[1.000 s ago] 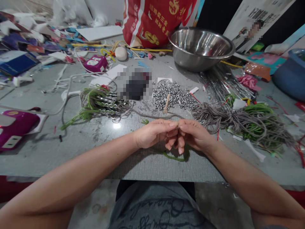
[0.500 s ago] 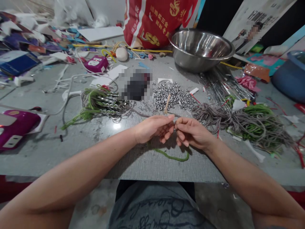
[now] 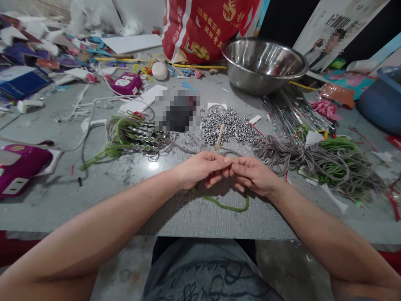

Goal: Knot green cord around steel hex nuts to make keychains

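My left hand (image 3: 205, 169) and my right hand (image 3: 252, 173) meet at their fingertips above the grey table. Both are closed in a pinch, and what they pinch is too small and hidden to name. A green cord (image 3: 225, 206) loops on the table just below them, its ends running up under the hands. Behind the fingers lies part of a grey cord (image 3: 188, 150). Beyond that is a spread of small silver beads (image 3: 224, 123), with a thin wooden stick (image 3: 220, 136) lying at its near edge.
A bundle of grey and green cords (image 3: 313, 159) lies right; another cord bundle (image 3: 125, 136) lies left. Farther back stand a steel bowl (image 3: 263, 77) and a red bag (image 3: 194, 37). Purple devices (image 3: 25, 169), a blue basin (image 3: 380, 100) and scraps surround them.
My left fingers have closed in and now touch the fingertips of my right hand. The small gap between the hands has gone.
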Available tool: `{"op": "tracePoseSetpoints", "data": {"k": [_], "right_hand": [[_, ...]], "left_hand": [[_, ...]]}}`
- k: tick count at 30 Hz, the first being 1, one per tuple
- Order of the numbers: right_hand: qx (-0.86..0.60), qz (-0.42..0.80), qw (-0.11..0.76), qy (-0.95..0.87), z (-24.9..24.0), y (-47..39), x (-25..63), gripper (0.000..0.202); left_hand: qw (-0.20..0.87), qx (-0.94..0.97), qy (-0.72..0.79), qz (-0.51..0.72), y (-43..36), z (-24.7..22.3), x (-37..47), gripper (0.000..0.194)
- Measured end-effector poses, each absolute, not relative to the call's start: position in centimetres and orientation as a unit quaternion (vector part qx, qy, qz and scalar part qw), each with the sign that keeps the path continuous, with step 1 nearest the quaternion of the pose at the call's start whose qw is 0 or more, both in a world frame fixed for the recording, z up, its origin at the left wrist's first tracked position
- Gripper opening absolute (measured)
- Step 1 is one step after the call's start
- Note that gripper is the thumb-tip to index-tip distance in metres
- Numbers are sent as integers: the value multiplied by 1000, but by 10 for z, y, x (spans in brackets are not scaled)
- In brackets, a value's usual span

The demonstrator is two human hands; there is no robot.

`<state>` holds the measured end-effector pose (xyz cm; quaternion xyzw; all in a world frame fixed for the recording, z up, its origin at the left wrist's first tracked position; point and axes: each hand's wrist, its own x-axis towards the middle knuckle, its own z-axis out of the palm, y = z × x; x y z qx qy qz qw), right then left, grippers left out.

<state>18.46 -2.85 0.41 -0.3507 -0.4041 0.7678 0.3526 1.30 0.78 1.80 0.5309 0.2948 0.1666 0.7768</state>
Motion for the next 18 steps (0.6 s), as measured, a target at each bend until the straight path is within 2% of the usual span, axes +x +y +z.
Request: {"op": "tracePoseSetpoints", "data": {"k": [7, 18], "right_hand": [[-329, 768, 378, -400, 5, -30, 187, 25], [-327, 795, 348, -375, 9, -30, 183, 32]], "left_hand": [[837, 471, 209, 181, 7, 17, 13, 33], [804, 521, 241, 158, 5, 17, 14, 37]]}}
